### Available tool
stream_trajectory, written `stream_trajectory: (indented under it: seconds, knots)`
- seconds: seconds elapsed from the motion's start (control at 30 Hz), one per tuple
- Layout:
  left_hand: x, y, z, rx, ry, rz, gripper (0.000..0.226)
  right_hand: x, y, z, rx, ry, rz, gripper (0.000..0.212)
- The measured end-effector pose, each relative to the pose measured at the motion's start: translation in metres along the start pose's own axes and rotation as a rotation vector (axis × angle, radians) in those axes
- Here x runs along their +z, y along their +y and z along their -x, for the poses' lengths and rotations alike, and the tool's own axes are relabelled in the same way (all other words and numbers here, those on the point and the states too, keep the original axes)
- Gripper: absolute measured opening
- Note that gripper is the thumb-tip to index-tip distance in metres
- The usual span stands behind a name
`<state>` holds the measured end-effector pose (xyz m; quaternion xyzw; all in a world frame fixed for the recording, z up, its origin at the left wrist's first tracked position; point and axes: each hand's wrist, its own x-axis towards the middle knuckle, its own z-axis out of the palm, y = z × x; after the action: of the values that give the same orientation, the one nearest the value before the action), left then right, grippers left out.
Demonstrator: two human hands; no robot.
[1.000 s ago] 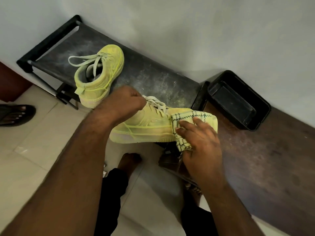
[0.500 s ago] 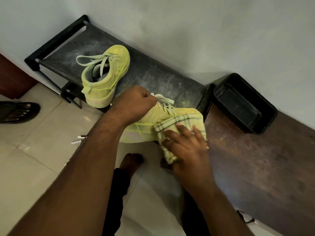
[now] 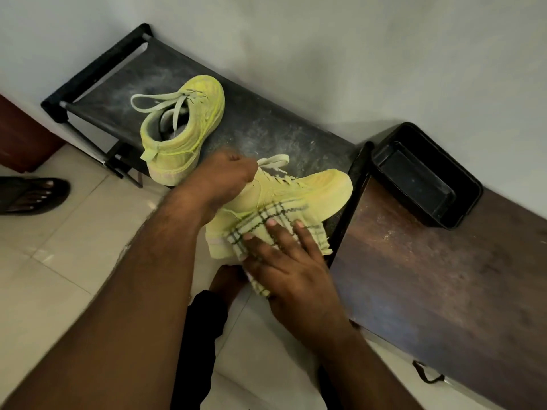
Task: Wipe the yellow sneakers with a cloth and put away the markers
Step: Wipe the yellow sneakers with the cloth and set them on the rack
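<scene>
**Two yellow sneakers and a checked cloth**

The near sneaker (image 3: pixel 299 190) is pale yellow, with cream laces and a thick sole, its toe pointing right. It is tilted, its near side turned up, over the front edge of a dusty black rack. A yellow cloth (image 3: pixel 275 229) with dark check lines lies pressed flat against that side and sole, hanging below it. The far sneaker (image 3: pixel 183 134) stands upright on the rack, heel toward the viewer, its laces loose. No markers can be made out.
</scene>
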<state>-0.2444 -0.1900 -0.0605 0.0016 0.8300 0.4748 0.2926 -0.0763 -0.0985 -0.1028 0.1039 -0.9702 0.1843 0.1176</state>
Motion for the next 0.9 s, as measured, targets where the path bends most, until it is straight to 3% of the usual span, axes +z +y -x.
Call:
stream_trajectory:
  seconds: [0.07, 0.2, 0.27, 0.4, 0.47, 0.53, 0.63, 0.67, 0.77, 0.83, 0.9]
  knots:
    - [0.000, 0.002, 0.002, -0.078, 0.025, 0.035, 0.038, -0.001, 0.005, -0.001, -0.044, 0.005, 0.016, 0.031]
    - [0.002, 0.005, 0.003, -0.153, 0.039, 0.064, 0.033, -0.023, 0.045, 0.006, 0.319, 0.130, 0.043, 0.054]
    - [0.005, 0.006, 0.004, -0.173, 0.018, 0.019, 0.033, -0.023, 0.043, 0.005, 0.378, 0.150, 0.027, 0.061]
    - [0.005, 0.005, 0.006, -0.201, -0.010, -0.015, 0.027, -0.005, 0.008, 0.004, -0.020, 0.020, -0.059, 0.040]
    - [0.004, 0.005, 0.006, -0.205, -0.023, -0.012, 0.028, -0.007, 0.015, 0.002, -0.069, -0.027, -0.035, 0.039]
    - [0.004, 0.006, 0.007, -0.195, -0.038, -0.011, 0.031, -0.017, 0.034, 0.005, 0.102, 0.004, 0.040, 0.050]
    - [0.005, 0.007, 0.007, -0.159, -0.040, -0.043, 0.033, -0.037, 0.055, 0.009, 0.534, 0.088, 0.026, 0.067]
    - [0.006, 0.007, 0.007, -0.148, -0.037, -0.052, 0.035, -0.037, 0.053, 0.009, 0.571, 0.109, 0.019, 0.070]
    - [0.008, 0.005, 0.005, -0.126, -0.032, -0.059, 0.038, -0.021, 0.027, 0.007, 0.297, 0.092, 0.011, 0.059]
    - [0.008, 0.003, 0.003, -0.097, -0.040, -0.057, 0.035, -0.010, 0.003, 0.004, 0.054, -0.022, -0.031, 0.049]
    - [0.005, 0.002, 0.004, -0.042, -0.055, -0.056, 0.026, -0.008, -0.004, 0.001, -0.048, -0.101, -0.049, 0.046]
